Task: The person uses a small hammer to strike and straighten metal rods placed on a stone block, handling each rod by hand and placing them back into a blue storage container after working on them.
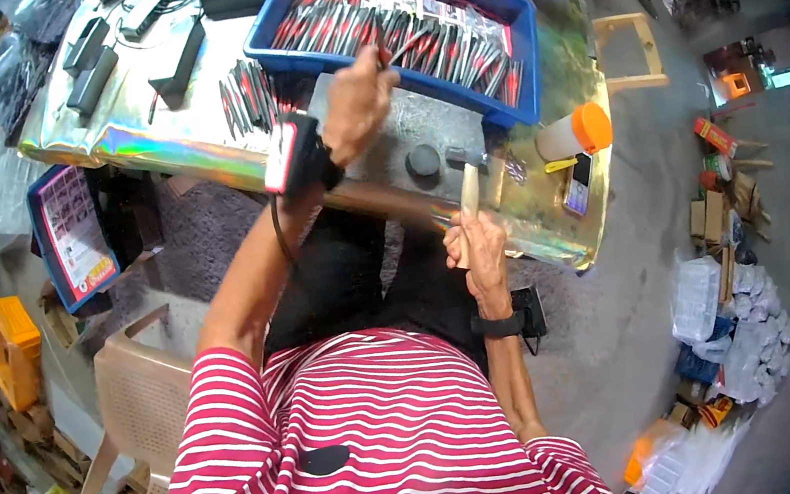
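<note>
My left hand is closed over the near rim of a blue plastic bin, its fingertips pinched on a slim dark red-and-black tool. Slender red, black and silver tools lie packed in rows inside that bin. Lower right, at the table's near edge, my right hand grips a pale wooden handle, which points up and away from me. Between the hands, a grey metal plate lies on the table. A dark round puck and a small dark block sit at its near side.
Another bundle of slim tools lies left of the bin, with black oblong cases beyond. At right stand an orange-lidded jar and a phone. A beige plastic chair is at my left.
</note>
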Demonstrator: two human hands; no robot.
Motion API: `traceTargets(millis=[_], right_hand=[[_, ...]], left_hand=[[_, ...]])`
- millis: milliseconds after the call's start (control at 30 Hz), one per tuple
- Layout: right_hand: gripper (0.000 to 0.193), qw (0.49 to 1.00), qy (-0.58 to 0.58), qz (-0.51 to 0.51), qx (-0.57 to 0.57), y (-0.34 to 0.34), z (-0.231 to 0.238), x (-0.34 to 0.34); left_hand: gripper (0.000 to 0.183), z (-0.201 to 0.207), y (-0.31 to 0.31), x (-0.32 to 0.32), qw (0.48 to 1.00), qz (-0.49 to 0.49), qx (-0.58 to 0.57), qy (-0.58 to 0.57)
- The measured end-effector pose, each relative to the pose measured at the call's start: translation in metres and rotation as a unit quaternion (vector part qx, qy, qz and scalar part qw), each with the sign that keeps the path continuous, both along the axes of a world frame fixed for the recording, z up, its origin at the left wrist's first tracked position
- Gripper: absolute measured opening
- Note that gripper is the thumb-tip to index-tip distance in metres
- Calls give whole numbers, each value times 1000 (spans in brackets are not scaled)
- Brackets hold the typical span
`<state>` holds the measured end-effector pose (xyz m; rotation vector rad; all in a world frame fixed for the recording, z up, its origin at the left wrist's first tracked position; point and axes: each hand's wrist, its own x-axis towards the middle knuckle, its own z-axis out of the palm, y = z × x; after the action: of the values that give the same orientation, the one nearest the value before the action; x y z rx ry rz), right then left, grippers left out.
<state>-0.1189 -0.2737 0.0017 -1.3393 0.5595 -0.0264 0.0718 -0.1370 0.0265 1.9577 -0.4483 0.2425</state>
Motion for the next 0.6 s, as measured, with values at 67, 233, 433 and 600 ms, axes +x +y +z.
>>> traceTargets(millis=[67, 233, 433, 600], right_hand=[[29, 1000, 16, 5, -19, 1, 5, 0], [34, 998, 17, 31, -61, -16, -6, -3], [29, 985, -5, 15, -174, -46, -5, -3], [13, 972, -29, -72, -221, -77, -21, 5]], left_hand=[[18, 2, 2, 24, 996, 40, 70, -24], [22, -8, 14, 75, 982, 22, 174, -74], [23, -28, 5, 103, 958, -50, 266, -91], [24, -31, 3, 100, 952, -73, 275, -113]])
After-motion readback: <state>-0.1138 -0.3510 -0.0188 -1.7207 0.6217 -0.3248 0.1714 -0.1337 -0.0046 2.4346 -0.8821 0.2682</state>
